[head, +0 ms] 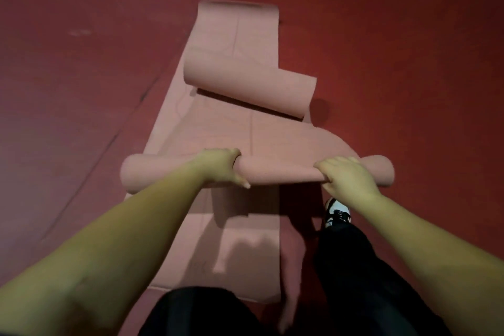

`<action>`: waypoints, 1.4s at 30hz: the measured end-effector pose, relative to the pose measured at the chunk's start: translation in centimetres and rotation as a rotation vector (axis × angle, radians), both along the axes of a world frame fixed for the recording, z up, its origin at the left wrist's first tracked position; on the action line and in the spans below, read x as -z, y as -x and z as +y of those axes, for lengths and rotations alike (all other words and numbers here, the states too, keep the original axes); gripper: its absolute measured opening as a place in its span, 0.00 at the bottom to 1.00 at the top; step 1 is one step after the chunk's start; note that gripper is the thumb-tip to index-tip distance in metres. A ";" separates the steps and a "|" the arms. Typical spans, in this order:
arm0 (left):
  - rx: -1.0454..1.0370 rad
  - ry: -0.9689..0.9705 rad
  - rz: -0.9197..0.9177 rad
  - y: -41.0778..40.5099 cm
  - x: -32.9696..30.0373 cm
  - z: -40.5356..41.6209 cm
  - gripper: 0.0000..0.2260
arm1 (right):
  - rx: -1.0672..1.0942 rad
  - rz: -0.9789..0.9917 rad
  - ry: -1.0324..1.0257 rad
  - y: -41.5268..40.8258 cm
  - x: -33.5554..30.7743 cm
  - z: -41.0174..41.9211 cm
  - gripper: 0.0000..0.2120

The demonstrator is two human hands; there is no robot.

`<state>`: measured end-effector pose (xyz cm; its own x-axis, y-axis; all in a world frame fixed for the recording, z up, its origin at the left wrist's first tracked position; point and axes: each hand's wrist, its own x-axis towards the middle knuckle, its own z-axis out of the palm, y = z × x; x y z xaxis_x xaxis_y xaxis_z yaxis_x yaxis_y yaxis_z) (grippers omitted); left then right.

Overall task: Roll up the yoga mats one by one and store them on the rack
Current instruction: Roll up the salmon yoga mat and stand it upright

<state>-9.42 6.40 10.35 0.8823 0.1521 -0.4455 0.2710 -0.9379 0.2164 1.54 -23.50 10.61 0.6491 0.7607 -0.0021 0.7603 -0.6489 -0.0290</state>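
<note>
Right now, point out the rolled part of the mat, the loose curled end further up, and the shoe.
rolled part of the mat (278,172), head view, middle of the roll between the hands
loose curled end (245,82), head view, outer face of the curl
shoe (336,213), head view, its laced top

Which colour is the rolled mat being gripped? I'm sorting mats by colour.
Dusty pink foam yoga mat roll, plain; head view shows it.

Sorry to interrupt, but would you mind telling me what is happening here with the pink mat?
A person is rolling up a pink yoga mat on the red floor. The left hand and right hand both grip the rolled part. Beyond it the mat still lies loose, its far section curled over.
</note>
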 end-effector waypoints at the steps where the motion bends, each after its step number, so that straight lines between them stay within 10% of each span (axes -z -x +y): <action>1: -0.002 0.001 -0.021 1.1 -1.2 -1.1 0.36 | 0.024 0.033 0.042 1.3 -0.9 -0.9 0.23; 9: 0.097 -0.207 -0.264 8.3 -3.9 -8.5 0.11 | 0.066 0.169 0.223 5.9 -3.1 -3.5 0.39; 24: 0.105 -0.500 -0.530 15.4 -7.2 -10.5 0.25 | -0.064 0.027 0.192 10.6 -8.6 -6.4 0.13; 35: 0.171 -0.451 -0.704 19.2 -9.5 -11.9 0.26 | -0.015 -0.003 0.111 14.6 -12.8 -10.6 0.22; 42: 0.121 -0.252 -0.277 21.3 -12.5 -13.4 0.27 | 0.034 0.070 0.054 18.6 -12.2 -13.6 0.17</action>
